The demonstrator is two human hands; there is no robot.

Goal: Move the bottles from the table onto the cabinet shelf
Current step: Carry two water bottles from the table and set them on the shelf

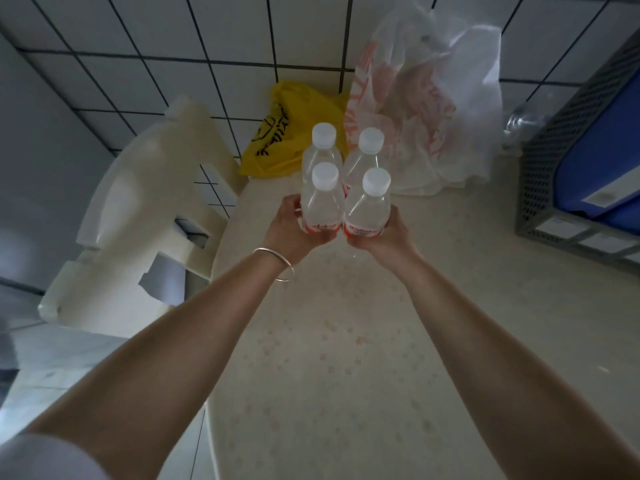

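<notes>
Four small clear water bottles are sitting bunched together in a tight two-by-two square on the pale speckled table (346,341), all with white screw caps and red-and-white labels low on the body. The near-left bottle (322,202) is getting gripped by the left hand (294,230), fingers curling round its lower part from the outside, and the near-right bottle (369,206) is getting the same treatment from the right hand (384,233). Can't tell if those two are lifted off the table or just standing on it. The far-left bottle (321,150) and far-right bottle (363,154) are standing right behind them, touching or nearly so, with no hand on them. A thin silver bangle (277,265) is hanging on the left wrist. Beyond the bottles, one yellow plastic bag (284,133) is lying at the back edge of the table, and one bigger translucent white bag with red print (422,98) is slumping just right of it. Well to the right of the bottles, one grey mesh crate (554,150) is holding something blue. Left of the table, one cream plastic chair (138,220) is standing against the tiled wall.
</notes>
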